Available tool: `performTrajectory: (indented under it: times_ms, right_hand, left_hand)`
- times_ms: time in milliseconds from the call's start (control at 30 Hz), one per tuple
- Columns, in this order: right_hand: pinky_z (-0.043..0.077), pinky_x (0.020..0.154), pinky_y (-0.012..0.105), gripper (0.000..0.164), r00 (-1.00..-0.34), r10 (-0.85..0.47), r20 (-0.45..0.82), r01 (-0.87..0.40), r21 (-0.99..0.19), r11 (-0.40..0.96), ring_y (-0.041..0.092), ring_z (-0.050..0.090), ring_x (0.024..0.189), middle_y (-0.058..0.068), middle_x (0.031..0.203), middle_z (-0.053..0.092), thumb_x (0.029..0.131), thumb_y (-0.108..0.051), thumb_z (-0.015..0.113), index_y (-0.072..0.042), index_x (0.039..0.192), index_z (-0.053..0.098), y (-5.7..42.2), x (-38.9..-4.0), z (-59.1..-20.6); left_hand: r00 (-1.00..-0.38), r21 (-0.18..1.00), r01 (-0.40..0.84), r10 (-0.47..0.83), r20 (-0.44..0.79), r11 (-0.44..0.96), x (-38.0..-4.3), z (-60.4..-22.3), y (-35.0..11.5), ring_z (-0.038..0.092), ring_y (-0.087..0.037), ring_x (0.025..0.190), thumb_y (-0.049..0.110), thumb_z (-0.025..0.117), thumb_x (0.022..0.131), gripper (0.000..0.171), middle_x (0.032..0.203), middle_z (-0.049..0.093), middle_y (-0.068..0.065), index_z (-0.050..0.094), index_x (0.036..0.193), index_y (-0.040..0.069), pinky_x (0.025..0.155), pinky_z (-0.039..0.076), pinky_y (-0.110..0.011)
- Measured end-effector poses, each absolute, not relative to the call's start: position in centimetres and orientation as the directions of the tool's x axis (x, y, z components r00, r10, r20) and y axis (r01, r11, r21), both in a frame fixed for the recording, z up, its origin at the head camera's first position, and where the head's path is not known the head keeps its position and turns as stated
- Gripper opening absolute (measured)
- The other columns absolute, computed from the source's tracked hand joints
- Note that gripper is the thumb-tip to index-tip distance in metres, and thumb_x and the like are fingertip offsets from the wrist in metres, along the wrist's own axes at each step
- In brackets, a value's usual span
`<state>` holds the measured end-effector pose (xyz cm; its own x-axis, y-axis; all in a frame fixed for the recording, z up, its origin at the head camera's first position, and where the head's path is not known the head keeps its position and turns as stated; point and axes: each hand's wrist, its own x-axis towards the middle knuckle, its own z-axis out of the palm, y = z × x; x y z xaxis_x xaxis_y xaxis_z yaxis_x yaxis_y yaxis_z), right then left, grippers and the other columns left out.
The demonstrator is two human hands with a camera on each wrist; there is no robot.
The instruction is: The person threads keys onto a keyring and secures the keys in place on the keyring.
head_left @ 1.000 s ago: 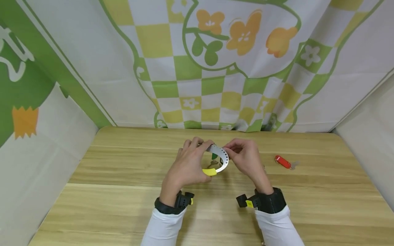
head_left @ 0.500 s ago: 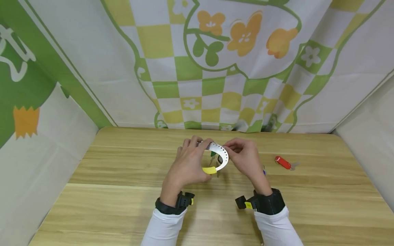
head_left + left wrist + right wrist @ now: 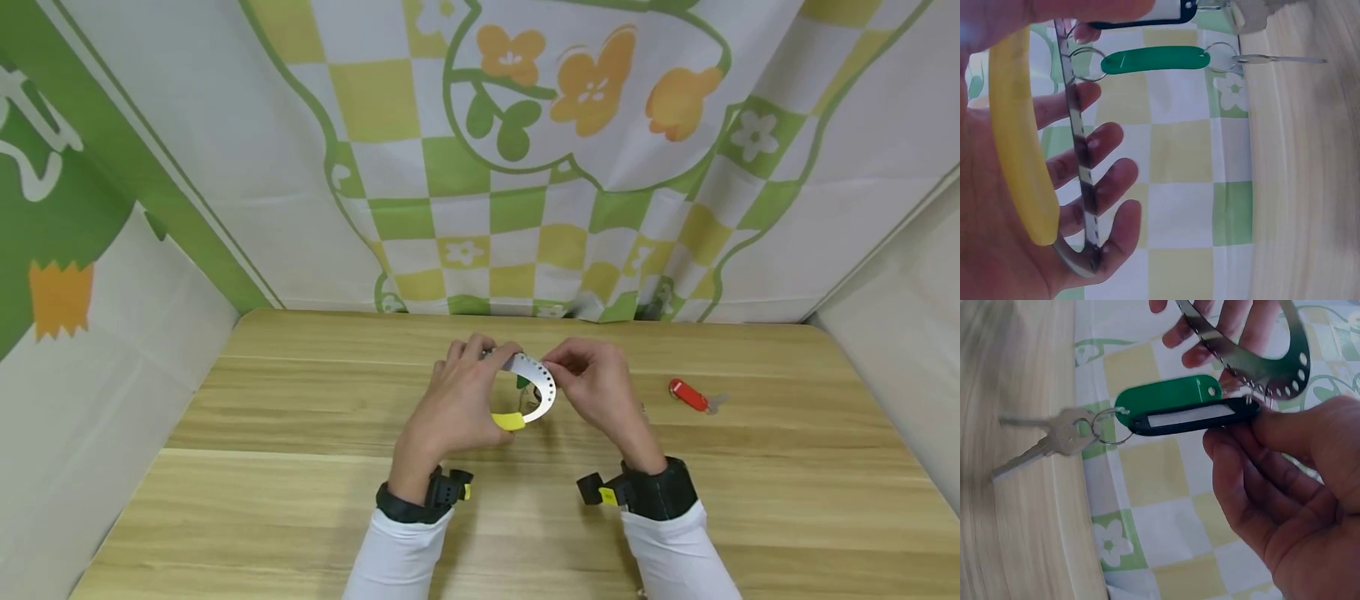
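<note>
My left hand point(image 3: 459, 408) grips a curved metal key holder by its yellow handle point(image 3: 1022, 137). A row of holes runs along its plate point(image 3: 543, 375). From the plate a green key tag point(image 3: 1155, 60) hangs by a split ring, with a key below it. Beside it is a black key tag point(image 3: 1200, 417) with a white label and a key point(image 3: 1072, 431) on a ring. My right hand point(image 3: 598, 387) pinches the ring end of the black tag between thumb and finger, right at the plate's edge.
A red key tag point(image 3: 687, 394) with a key point(image 3: 717, 403) lies on the wooden table point(image 3: 300, 483) to the right. A small thing point(image 3: 643, 408) is mostly hidden behind my right wrist. A checkered curtain point(image 3: 517, 217) hangs at the table's far edge.
Both hands stay almost in place, with slight shifts at the holder. The tags and keys hanging below the plate have swung and turned a little.
</note>
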<state>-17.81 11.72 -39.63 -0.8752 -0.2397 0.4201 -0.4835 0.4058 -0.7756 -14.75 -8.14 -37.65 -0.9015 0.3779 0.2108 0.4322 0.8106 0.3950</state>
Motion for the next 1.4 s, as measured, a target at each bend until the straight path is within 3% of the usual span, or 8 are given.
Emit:
performTrajectory:
  times_ms: [233,433,533,867,1100,1267,1400]
  right_hand:
    - [0.047,0.057,0.025,0.005,-0.848,-0.266,0.459,-0.53,-0.721,0.447,0.005,0.059,0.064,-0.009,0.074,0.063,0.082,-0.013,0.066,-0.017,0.08,0.068,11.7,-18.0,-39.7]
    - [0.048,0.059,0.028,0.012,-0.941,-0.099,0.323,-0.334,-0.852,0.403,0.012,0.06,0.063,0.0,0.073,0.063,0.082,-0.024,0.067,-0.013,0.082,0.069,11.2,-17.8,-39.6]
    - [0.048,0.059,0.03,0.016,-0.958,-0.047,0.284,-0.281,-0.885,0.37,0.015,0.061,0.064,0.003,0.074,0.064,0.082,-0.026,0.067,-0.01,0.082,0.069,10.9,-17.8,-39.5]
    - [0.046,0.055,0.028,0.003,-0.882,-0.149,0.447,-0.464,-0.772,0.433,0.008,0.057,0.059,-0.007,0.071,0.062,0.081,-0.017,0.068,-0.017,0.078,0.069,11.4,-17.9,-39.7]
    - [0.046,0.055,0.023,0.013,-0.805,-0.266,0.53,-0.587,-0.65,0.483,0.003,0.057,0.062,-0.011,0.073,0.062,0.079,-0.006,0.066,-0.019,0.078,0.068,12.0,-18.1,-39.7]
    - [0.045,0.057,0.021,0.012,-0.738,-0.336,0.585,-0.665,-0.549,0.506,0.002,0.057,0.066,-0.01,0.077,0.063,0.08,-0.007,0.066,-0.019,0.081,0.068,12.2,-18.0,-39.6]
    - [0.046,0.058,0.022,0.007,-0.791,-0.27,0.549,-0.6,-0.613,0.514,0.003,0.058,0.066,-0.009,0.076,0.062,0.082,-0.012,0.065,-0.018,0.083,0.068,12.0,-18.0,-39.6]
  left_hand:
    - [-0.907,0.407,0.421,0.374,0.194,0.811,-14.8,-37.6,-8.3,0.039,-0.026,0.11,0.035,0.083,0.048,0.093,0.124,0.043,-0.004,0.046,0.133,0.025,0.081,0.035,-0.044]
    - [-0.911,0.395,0.403,0.321,0.258,0.825,-14.9,-37.6,-7.9,0.038,-0.028,0.11,0.036,0.083,0.047,0.096,0.123,0.042,-0.004,0.044,0.134,0.024,0.082,0.034,-0.044]
    - [-0.911,0.378,0.395,0.306,0.276,0.837,-15.0,-37.6,-7.7,0.038,-0.028,0.111,0.037,0.083,0.047,0.097,0.124,0.041,-0.004,0.043,0.134,0.025,0.081,0.035,-0.045]
    - [-0.906,0.386,0.416,0.337,0.258,0.824,-14.9,-37.8,-7.5,0.038,-0.028,0.109,0.036,0.084,0.046,0.096,0.122,0.041,-0.004,0.045,0.133,0.024,0.081,0.034,-0.045]
    - [-0.9,0.392,0.434,0.374,0.223,0.811,-14.9,-37.8,-7.6,0.039,-0.027,0.11,0.037,0.084,0.047,0.096,0.123,0.042,-0.004,0.045,0.133,0.026,0.079,0.035,-0.043]
    - [-0.902,0.403,0.431,0.388,0.188,0.807,-14.9,-37.7,-7.7,0.04,-0.028,0.11,0.038,0.083,0.049,0.096,0.124,0.042,-0.004,0.044,0.135,0.025,0.079,0.036,-0.045]
    - [-0.908,0.416,0.418,0.361,0.212,0.807,-14.9,-37.7,-7.5,0.039,-0.028,0.11,0.037,0.083,0.049,0.093,0.123,0.042,-0.004,0.045,0.134,0.025,0.079,0.035,-0.044]
